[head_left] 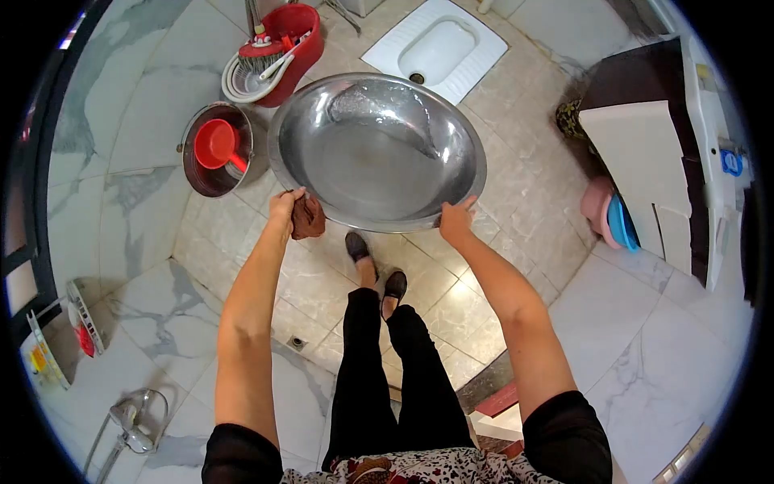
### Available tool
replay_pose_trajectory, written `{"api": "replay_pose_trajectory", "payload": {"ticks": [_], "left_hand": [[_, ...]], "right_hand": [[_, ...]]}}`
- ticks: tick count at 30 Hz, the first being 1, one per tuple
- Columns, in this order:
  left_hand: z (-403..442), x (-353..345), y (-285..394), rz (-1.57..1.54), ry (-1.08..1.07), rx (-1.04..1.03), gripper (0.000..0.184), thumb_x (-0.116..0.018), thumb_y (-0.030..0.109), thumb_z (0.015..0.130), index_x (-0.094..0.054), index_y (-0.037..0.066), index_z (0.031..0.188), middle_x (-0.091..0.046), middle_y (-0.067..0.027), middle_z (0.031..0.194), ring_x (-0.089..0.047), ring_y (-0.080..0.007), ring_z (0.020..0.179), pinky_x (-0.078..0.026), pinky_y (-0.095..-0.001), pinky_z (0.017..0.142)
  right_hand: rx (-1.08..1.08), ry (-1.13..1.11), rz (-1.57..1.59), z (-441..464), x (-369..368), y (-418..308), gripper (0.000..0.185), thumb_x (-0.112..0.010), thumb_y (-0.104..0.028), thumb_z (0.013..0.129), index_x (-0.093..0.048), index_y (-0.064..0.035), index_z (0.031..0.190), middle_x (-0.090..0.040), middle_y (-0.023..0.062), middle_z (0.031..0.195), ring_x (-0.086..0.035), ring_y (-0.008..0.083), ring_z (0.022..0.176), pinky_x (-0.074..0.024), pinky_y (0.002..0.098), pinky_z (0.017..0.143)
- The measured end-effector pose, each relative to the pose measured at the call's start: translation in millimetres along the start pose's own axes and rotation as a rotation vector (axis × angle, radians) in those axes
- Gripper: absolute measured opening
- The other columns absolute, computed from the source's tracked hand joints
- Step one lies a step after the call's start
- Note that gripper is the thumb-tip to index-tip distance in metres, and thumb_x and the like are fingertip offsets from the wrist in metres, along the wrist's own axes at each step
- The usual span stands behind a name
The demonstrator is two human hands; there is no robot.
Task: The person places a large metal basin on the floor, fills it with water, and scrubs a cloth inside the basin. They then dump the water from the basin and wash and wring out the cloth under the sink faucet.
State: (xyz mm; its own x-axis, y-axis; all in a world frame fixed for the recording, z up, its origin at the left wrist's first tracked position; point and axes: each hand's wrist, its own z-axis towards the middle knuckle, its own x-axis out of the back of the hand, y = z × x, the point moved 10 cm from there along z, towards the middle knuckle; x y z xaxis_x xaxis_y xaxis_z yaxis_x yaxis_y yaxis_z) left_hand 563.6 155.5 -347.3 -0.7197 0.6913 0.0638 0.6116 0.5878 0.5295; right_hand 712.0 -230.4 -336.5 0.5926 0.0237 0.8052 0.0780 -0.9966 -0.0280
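Observation:
A large, shiny metal basin (375, 173) is held out in front of me over the tiled floor, its inside facing up. Water wets its far inner wall; the bottom looks bare. My left hand (285, 211) is closed at the basin's near left rim. A crumpled brown cloth (308, 218) hangs from that same hand against the outside of the rim. On the near right rim, my right hand (457, 220) is closed, with the fingers curled over the edge. The undersides of both grips are hidden.
A metal bucket (193, 168) with a red dipper (216, 143) stands left of the basin. Behind it, a red tub (310, 48) holds brushes. A squat toilet (439, 48) lies beyond. Right stand a cabinet (637, 153) and pink (597, 202) and blue basins (619, 222).

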Motion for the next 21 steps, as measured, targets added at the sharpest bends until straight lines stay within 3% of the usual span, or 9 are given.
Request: {"api": "replay_pose_trajectory", "payload": {"ticks": [4, 6, 8, 10, 12, 13, 16, 20, 21], "left_hand": [[9, 7, 28, 0.025, -0.042, -0.084, 0.030, -0.066, 0.010, 0.075, -0.050, -0.004, 0.097, -0.058, -0.0128, 0.089, -0.059, -0.0238, 0.077, -0.050, -0.0368, 0.069], [22, 16, 40, 0.098, -0.027, -0.099, 0.031, -0.066, 0.011, 0.076, -0.050, -0.004, 0.098, -0.058, -0.0123, 0.090, -0.059, -0.0235, 0.078, -0.050, -0.0369, 0.070], [44, 33, 49, 0.180, -0.008, -0.104, 0.032, -0.065, 0.012, 0.077, -0.050, -0.004, 0.100, -0.058, -0.0118, 0.090, -0.059, -0.0233, 0.078, -0.050, -0.0370, 0.070], [65, 33, 40, 0.177, -0.183, 0.010, 0.038, -0.065, 0.017, 0.078, -0.048, -0.003, 0.106, -0.058, -0.0112, 0.089, -0.059, -0.0222, 0.080, -0.050, -0.0370, 0.072], [60, 30, 38, 0.138, -0.160, 0.098, 0.040, -0.064, 0.020, 0.079, -0.048, -0.002, 0.107, -0.059, -0.0114, 0.088, -0.059, -0.0228, 0.080, -0.050, -0.0375, 0.073], [57, 26, 35, 0.095, -0.139, 0.175, 0.042, -0.064, 0.024, 0.080, -0.047, -0.002, 0.108, -0.059, -0.0115, 0.087, -0.059, -0.0234, 0.080, -0.050, -0.0380, 0.073], [68, 13, 49, 0.151, -0.166, 0.162, 0.047, -0.061, 0.032, 0.082, -0.047, -0.003, 0.110, -0.060, -0.0136, 0.089, -0.059, -0.0263, 0.082, -0.049, -0.0400, 0.075], [71, 3, 62, 0.165, -0.168, 0.289, 0.044, -0.061, 0.028, 0.082, -0.048, -0.005, 0.108, -0.060, -0.0147, 0.090, -0.060, -0.0281, 0.080, -0.049, -0.0422, 0.075], [80, 10, 52, 0.241, -0.144, 0.354, 0.041, -0.062, 0.023, 0.079, -0.049, -0.005, 0.107, -0.060, -0.0150, 0.091, -0.060, -0.0281, 0.081, -0.049, -0.0429, 0.075]], "right_hand": [[0.167, -0.245, 0.382, 14, -31, 3, 0.029, -0.061, -0.005, 0.069, -0.062, -0.0043, 0.098, -0.048, 0.0354, 0.109, -0.039, 0.0468, 0.115, -0.0230, 0.0450, 0.104], [0.286, 0.037, 0.115, 30, -30, 5, 0.031, -0.063, -0.004, 0.063, -0.064, -0.0073, 0.094, -0.064, 0.0127, 0.073, -0.061, 0.0292, 0.087, -0.0019, 0.0518, 0.106], [0.262, 0.020, 0.151, 37, -31, 15, 0.035, -0.065, -0.004, 0.061, -0.063, -0.0071, 0.095, -0.064, 0.0148, 0.078, -0.058, 0.0313, 0.094, -0.0025, 0.0502, 0.107], [0.236, -0.010, 0.185, 37, -30, 20, 0.038, -0.066, -0.004, 0.059, -0.063, -0.0069, 0.097, -0.063, 0.0168, 0.083, -0.054, 0.0333, 0.101, -0.0032, 0.0486, 0.108], [0.215, 0.014, 0.142, 33, -5, 18, 0.043, -0.067, -0.001, 0.058, -0.063, -0.0065, 0.101, -0.062, 0.0201, 0.091, -0.043, 0.0363, 0.115, -0.0025, 0.0452, 0.109], [0.128, -0.169, 0.231, 27, 7, 13, 0.044, -0.066, 0.000, 0.058, -0.063, -0.0057, 0.102, -0.060, 0.0229, 0.098, -0.033, 0.0376, 0.122, -0.0034, 0.0411, 0.109], [0.112, -0.174, 0.268, 26, 29, 10, 0.041, -0.065, -0.001, 0.058, -0.064, -0.0050, 0.099, -0.060, 0.0231, 0.098, -0.036, 0.0367, 0.120, -0.0109, 0.0406, 0.108], [0.170, -0.339, 0.273, 64, -19, 39, 0.038, -0.065, -0.007, 0.058, -0.064, -0.0035, 0.096, -0.059, 0.0209, 0.103, -0.042, 0.0363, 0.115, -0.0198, 0.0410, 0.105], [-0.001, -0.339, 0.421, 63, -15, 48, 0.036, -0.064, -0.010, 0.058, -0.065, -0.0020, 0.093, -0.057, 0.0196, 0.107, -0.046, 0.0361, 0.111, -0.0255, 0.0410, 0.102]]}}
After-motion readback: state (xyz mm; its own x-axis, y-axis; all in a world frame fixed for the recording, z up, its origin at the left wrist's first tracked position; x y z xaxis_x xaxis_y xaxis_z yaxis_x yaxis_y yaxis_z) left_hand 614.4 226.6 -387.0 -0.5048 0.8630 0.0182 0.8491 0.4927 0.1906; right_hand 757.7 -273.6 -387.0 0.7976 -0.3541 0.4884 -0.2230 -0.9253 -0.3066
